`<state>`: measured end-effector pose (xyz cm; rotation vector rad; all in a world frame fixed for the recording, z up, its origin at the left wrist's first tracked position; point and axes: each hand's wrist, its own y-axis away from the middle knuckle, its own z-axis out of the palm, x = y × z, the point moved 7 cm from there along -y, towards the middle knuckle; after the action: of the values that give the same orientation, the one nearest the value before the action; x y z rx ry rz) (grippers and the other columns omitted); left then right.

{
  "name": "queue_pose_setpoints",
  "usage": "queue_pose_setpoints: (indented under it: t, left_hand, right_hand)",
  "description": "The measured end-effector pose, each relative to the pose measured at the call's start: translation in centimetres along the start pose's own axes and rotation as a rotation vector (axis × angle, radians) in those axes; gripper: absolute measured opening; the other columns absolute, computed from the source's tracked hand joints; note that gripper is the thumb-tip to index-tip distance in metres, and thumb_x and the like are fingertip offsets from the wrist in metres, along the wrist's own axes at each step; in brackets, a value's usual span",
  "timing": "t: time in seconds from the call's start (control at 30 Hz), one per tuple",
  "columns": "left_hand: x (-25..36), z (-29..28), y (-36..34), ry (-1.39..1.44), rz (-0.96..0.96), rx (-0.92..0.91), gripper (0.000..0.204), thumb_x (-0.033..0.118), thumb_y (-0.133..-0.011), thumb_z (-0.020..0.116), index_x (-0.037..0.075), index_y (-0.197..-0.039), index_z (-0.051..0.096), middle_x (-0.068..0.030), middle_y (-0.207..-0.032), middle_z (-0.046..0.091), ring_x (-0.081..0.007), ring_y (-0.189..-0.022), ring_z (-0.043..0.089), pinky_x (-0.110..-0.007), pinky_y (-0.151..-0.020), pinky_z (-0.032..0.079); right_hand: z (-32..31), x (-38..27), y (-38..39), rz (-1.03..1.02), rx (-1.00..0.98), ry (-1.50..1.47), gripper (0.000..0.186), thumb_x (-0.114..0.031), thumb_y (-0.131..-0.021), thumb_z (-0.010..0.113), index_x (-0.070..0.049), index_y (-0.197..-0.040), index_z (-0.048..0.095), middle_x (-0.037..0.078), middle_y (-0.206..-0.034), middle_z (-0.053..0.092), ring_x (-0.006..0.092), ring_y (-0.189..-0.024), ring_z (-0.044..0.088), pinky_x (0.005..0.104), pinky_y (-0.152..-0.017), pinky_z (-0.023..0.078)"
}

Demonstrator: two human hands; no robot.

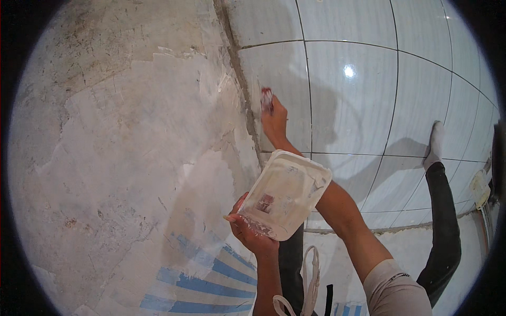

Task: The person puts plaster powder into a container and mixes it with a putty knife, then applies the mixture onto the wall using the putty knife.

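Observation:
My left hand [255,239] grips a shallow white plastic tray [308,205] from its near left edge, tilted toward me. Smears of whitish paste and a reddish-brown patch show inside it. Beyond the tray, my right hand [274,124] is closed around a small red tool [266,100] smeared with white; its kind is too blurred to tell. That tool is by the seam where the patchy, white-plastered wall [142,142] meets the glossy tiles [350,105]. The tray hides part of my right forearm.
Blue stripes [211,282] mark the lower part of the plastered surface. My leg, in dark trousers, ends in a grey-socked foot [435,139] on the tiles at right. Pale looped cords [312,271] hang near my body. A pale object [479,187] stands at the far right edge.

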<state>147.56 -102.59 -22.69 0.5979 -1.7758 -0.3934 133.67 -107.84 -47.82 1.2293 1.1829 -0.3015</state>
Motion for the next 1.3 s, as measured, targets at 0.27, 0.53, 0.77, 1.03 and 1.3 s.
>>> queue_pose_setpoints:
  t: [0.27, 0.53, 0.77, 1.03, 1.3]
  left_hand:
    - [-0.1, -0.9, 0.0, 0.051, -0.083, 0.01, 0.071, 0.066, -0.091, 0.046, 0.005, -0.128, 0.04, -0.0146, -0.125, 0.044, -0.0296, -0.118, 0.048, -0.049, -0.097, 0.048]
    - [-0.3, -1.2, -0.2, 0.068, -0.107, -0.034, 0.071, 0.067, -0.09, 0.046, 0.01, -0.131, 0.037, -0.0129, -0.127, 0.043, -0.03, -0.12, 0.046, -0.048, -0.099, 0.047]
    - [-0.9, -0.6, 0.2, 0.094, -0.136, -0.066, 0.07, 0.066, -0.091, 0.044, 0.009, -0.132, 0.036, -0.014, -0.126, 0.044, -0.0298, -0.116, 0.049, -0.048, -0.098, 0.047]
    - [-0.3, -1.6, -0.2, 0.06, -0.107, 0.0, 0.068, 0.066, -0.093, 0.042, 0.009, -0.129, 0.038, -0.0135, -0.123, 0.045, -0.029, -0.115, 0.05, -0.048, -0.096, 0.048]
    - [-0.3, -1.2, -0.2, 0.031, -0.094, -0.03, 0.069, 0.068, -0.093, 0.039, 0.008, -0.127, 0.039, -0.0115, -0.122, 0.046, -0.0272, -0.114, 0.049, -0.046, -0.097, 0.048]
  right_hand:
    - [5.2, -5.9, -0.3, -0.35, -0.143, 0.152, 0.047, -0.001, -0.083, 0.052, -0.009, -0.129, 0.058, 0.026, -0.076, 0.061, 0.0382, -0.058, 0.053, 0.0377, -0.064, 0.049]
    - [1.2, -7.0, 1.3, -0.187, -0.355, -0.098, 0.037, -0.002, -0.084, 0.05, -0.006, -0.118, 0.063, 0.024, -0.07, 0.057, 0.031, -0.055, 0.052, 0.0364, -0.059, 0.045]
    - [1.9, -4.2, -6.1, -0.181, -0.084, 0.019, 0.039, 0.0, -0.079, 0.048, -0.006, -0.113, 0.065, 0.027, -0.083, 0.064, 0.0444, -0.076, 0.063, 0.0469, -0.069, 0.049]
    - [3.6, -4.1, -2.2, -0.133, -0.293, 0.067, 0.032, -0.009, -0.085, 0.053, -0.004, -0.116, 0.062, 0.024, -0.084, 0.064, 0.0358, -0.072, 0.059, 0.0388, -0.071, 0.047]
    - [1.0, -1.8, -1.0, -0.149, -0.169, -0.006, 0.034, -0.005, -0.091, 0.051, -0.007, -0.123, 0.061, 0.02, -0.075, 0.061, 0.0252, -0.061, 0.052, 0.0334, -0.063, 0.046]
